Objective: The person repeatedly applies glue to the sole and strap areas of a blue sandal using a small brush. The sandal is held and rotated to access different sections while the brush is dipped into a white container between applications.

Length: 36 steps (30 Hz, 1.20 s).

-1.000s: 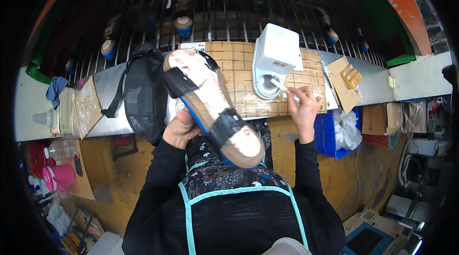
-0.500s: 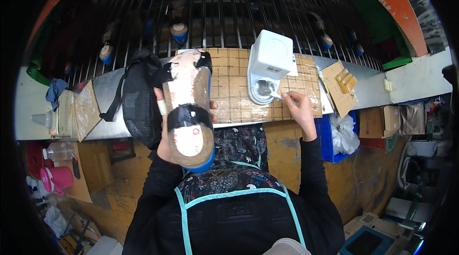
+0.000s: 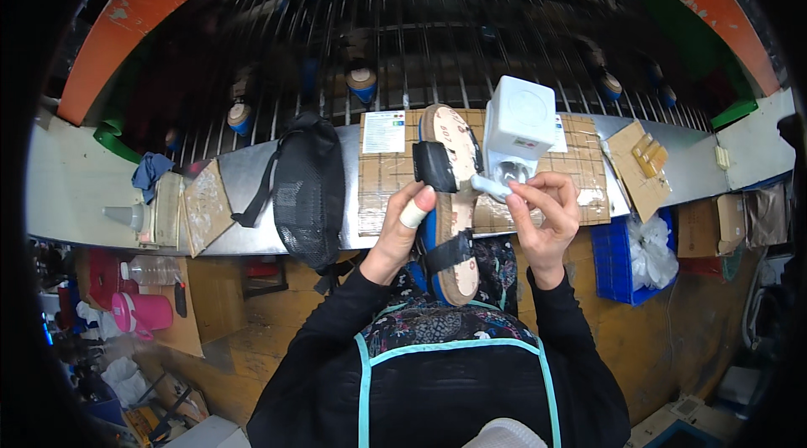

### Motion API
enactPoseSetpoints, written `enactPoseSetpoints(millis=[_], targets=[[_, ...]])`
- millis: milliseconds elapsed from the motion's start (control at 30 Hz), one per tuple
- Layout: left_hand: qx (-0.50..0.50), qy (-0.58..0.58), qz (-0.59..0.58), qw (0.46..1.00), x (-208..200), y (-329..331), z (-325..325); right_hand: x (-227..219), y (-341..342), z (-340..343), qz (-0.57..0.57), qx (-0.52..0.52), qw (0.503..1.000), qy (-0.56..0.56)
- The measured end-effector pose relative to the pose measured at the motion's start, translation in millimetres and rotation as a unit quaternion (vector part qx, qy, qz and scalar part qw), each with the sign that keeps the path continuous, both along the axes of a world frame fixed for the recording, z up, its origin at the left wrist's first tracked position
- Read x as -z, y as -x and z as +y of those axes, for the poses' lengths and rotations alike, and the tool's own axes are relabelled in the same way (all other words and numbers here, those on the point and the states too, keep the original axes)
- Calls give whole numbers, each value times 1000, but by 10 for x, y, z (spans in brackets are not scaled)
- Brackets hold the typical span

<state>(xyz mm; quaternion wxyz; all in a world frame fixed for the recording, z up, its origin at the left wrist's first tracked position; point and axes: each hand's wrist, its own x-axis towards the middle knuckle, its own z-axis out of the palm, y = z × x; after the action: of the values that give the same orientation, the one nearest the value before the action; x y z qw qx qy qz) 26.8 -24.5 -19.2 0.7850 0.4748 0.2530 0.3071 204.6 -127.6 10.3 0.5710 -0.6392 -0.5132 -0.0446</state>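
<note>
My left hand, with a pale wrap on its thumb, grips a sandal by its left side. The sandal has a pale printed insole, two black straps and a blue edge, and it is turned partly on its side above the bench edge. Pinched in my right hand is a small white brush-like applicator, its tip close to the upper strap. Whether the tip touches the sandal I cannot tell. Just beyond that hand stands a white dispenser with an open round cup at its base.
Cardboard covers part of the metal bench. A black mesh bag lies left. To the right is a board with amber blocks. Behind runs a rail rack bearing several shoes. A blue crate sits below the bench.
The sandal has moved right in my left hand and turned partly onto its side. My right hand has lifted the applicator out of the dispenser's cup to the sandal. The view has shifted left.
</note>
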Motion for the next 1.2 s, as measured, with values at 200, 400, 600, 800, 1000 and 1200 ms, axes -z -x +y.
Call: enactPoseSetpoints(millis=[200,400,600,800,1000,1200], targets=[[-2,-61,28,998,-68,112,-51,32,141,127,37,-30,999,16],[-11,-113,36,993,-86,195,-44,-38,156,303,54,-37,998,24],[-2,-126,40,991,-124,259,4,-71,51,383,-31,-55,998,2],[22,-99,38,994,-145,271,63,-103,-61,299,-46,-108,992,38],[31,-67,52,996,-166,254,124,-146,-124,218,-108,-127,986,30],[34,32,-30,998,-218,194,42,-74,-48,225,76,-131,988,27]])
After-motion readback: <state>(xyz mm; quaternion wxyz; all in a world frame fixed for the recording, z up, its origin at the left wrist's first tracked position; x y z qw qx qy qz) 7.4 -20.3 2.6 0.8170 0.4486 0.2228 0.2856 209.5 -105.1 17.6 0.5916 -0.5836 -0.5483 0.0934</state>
